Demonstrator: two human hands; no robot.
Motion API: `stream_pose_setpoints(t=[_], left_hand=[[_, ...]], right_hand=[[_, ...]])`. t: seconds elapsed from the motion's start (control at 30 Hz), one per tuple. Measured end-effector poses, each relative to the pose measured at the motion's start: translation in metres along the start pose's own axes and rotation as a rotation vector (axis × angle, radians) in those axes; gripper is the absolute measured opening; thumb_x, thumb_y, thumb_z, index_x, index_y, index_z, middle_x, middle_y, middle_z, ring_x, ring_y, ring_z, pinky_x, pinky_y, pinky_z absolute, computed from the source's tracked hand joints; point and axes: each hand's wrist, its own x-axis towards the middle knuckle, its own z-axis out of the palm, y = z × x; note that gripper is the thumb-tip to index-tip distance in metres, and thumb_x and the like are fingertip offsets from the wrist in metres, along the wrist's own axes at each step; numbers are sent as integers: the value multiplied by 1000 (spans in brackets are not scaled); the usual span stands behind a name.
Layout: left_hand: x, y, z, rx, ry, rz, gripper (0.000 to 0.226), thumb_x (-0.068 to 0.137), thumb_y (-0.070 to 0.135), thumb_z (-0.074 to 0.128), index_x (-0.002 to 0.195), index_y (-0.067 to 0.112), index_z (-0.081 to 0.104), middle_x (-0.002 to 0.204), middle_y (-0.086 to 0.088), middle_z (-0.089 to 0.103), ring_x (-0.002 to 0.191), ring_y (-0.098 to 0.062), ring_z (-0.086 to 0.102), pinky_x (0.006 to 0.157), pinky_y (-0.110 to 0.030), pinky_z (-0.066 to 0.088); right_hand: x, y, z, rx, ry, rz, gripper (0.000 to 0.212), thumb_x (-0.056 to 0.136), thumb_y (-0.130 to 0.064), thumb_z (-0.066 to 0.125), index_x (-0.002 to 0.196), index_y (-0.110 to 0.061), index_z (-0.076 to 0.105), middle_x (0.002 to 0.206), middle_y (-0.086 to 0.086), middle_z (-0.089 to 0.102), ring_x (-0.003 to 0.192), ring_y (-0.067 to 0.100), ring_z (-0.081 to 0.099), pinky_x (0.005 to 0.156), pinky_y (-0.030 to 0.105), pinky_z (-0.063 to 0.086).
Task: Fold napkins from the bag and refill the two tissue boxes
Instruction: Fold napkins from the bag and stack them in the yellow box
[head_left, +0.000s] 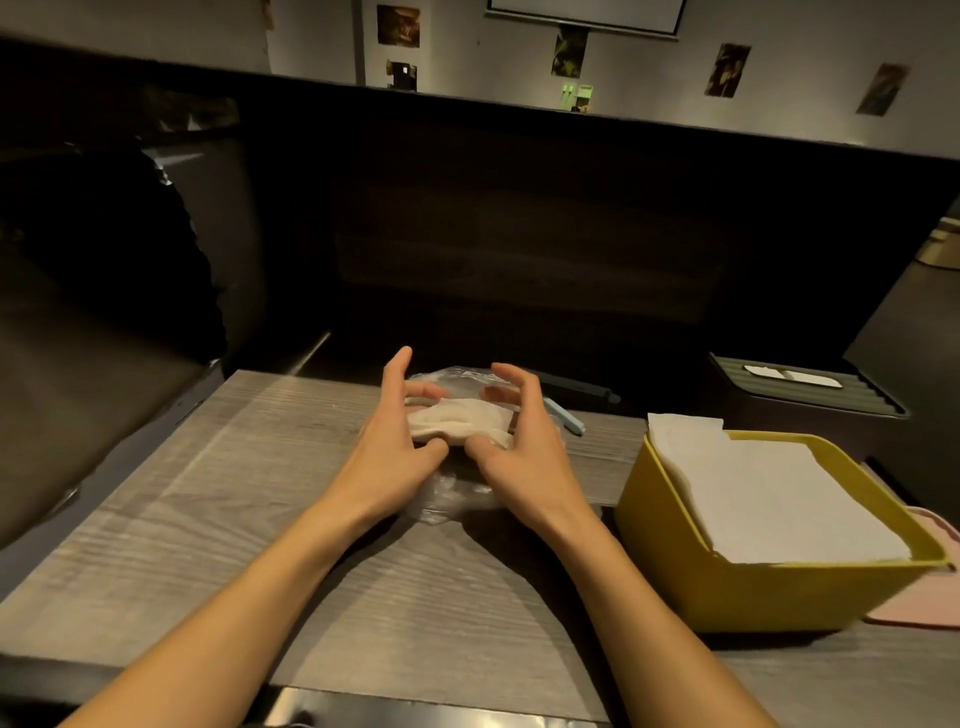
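One head-worn wide-angle camera looks forward and down from close above the grey wood-grain table (218, 519), facing a dark booth partition (519, 234).

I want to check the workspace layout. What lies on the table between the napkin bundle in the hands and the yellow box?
In the head view, only a light blue pen-like object and bare table lie between the napkin bundle and the yellow box.

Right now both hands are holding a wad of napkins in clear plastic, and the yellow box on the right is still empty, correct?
Not quite. The head view shows the yellow box already holding a stack of white napkins, so it is not empty. The rest stands: the left hand and the right hand hold the wad of napkins in clear plastic, over the table.
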Motion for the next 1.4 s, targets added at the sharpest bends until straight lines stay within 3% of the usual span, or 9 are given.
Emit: stream_pose_setpoints(t=[0.1, 0.27, 0.43, 0.53, 0.67, 0.87, 1.07, 1.3, 1.4], left_hand=[[2, -2, 0, 19, 20, 0, 101, 93, 5, 69, 161, 38, 2, 131, 14, 51, 116, -7, 57, 96, -25, 48], [2, -3, 2, 51, -3, -1, 97, 97, 7, 65, 161, 41, 0, 126, 19, 45, 113, -6, 58, 87, -22, 50], [3, -6, 4, 115, -40, 25, 98, 97, 10, 65, 160, 45, 0, 135, 17, 41, 122, -13, 57, 102, -37, 53], [5, -7, 4, 159, -35, 63, 91, 97, 12, 64, 160, 43, 6, 137, 14, 45, 122, -12, 56, 102, -34, 51], [9, -6, 4, 159, 13, 88, 75, 100, 13, 62, 156, 38, 19, 127, 11, 49, 109, -4, 58, 84, -16, 46], [7, -5, 5, 176, 0, 95, 75, 100, 13, 61, 155, 40, 17, 134, 3, 51, 118, -16, 59, 102, -39, 51], [8, -4, 4, 179, -8, 116, 70, 100, 10, 60, 154, 38, 24, 131, 7, 53, 117, -10, 57, 101, -30, 47], [8, -7, 4, 214, 24, 199, 39, 97, 9, 61, 122, 37, 49, 118, 12, 52, 103, 1, 54, 81, -19, 43], [7, -5, 2, 217, 34, 212, 30, 94, 7, 65, 106, 34, 57, 111, 14, 53, 99, 3, 54, 78, -18, 42]], right_hand=[[1, 0, 0, 25, 7, -5, 63, 89, -31, 74, 139, -48, 39, 134, -19, 53, 125, 5, 52, 105, 43, 53], [6, -3, 1, -14, 86, -44, 33, 91, -38, 67, 123, -42, 57, 121, -24, 57, 117, -1, 55, 100, 43, 55], [18, -5, 5, -155, 146, -73, 17, 93, -37, 71, 110, -36, 68, 109, -20, 67, 106, -4, 60, 90, 25, 53], [21, -7, 3, -155, 198, -71, 7, 94, -31, 71, 101, -33, 71, 98, -20, 69, 99, -7, 62, 82, 15, 51], [21, -7, -5, -203, 203, -148, 22, 96, -16, 65, 106, -35, 63, 106, -21, 63, 103, -10, 58, 80, 14, 51], [18, -9, -7, -386, 61, -210, 26, 98, -12, 57, 107, -33, 69, 124, -16, 50, 104, -5, 50, 90, 21, 48], [17, -11, -8, -464, 4, -151, 22, 100, -28, 53, 114, -38, 65, 116, -21, 41, 97, -10, 47, 84, 26, 48], [16, -10, -8, -512, -13, -177, 17, 99, -29, 55, 112, -36, 64, 120, -20, 40, 94, -5, 46, 79, 19, 44], [16, -11, -8, -522, -36, -159, 15, 99, -34, 52, 107, -36, 64, 120, -20, 42, 97, -2, 49, 79, 25, 47]])
